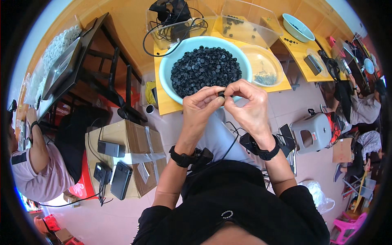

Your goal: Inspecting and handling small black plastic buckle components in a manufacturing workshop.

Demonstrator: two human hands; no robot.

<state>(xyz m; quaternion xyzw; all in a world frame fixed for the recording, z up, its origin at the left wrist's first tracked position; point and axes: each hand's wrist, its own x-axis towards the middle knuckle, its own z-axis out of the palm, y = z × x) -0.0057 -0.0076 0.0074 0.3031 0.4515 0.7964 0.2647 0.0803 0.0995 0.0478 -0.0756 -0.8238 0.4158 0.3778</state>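
Observation:
Just over the near rim of a light-blue basin, my two hands meet at a small round black plastic piece. My left hand pinches it between thumb and fingers. From the other side, my right hand has its thumb and fingertips closed against the same piece; whether a smaller part is between them is hidden. A heap of similar black caps fills the basin. Right of it lies a clear shallow tray with a pile of small thin metal parts.
Behind the basin stand a clear bin with black cables and a clear box with a few caps. A cardboard box bearing power banks is at left, beside a seated person. A grey stool stands right; other people work beyond.

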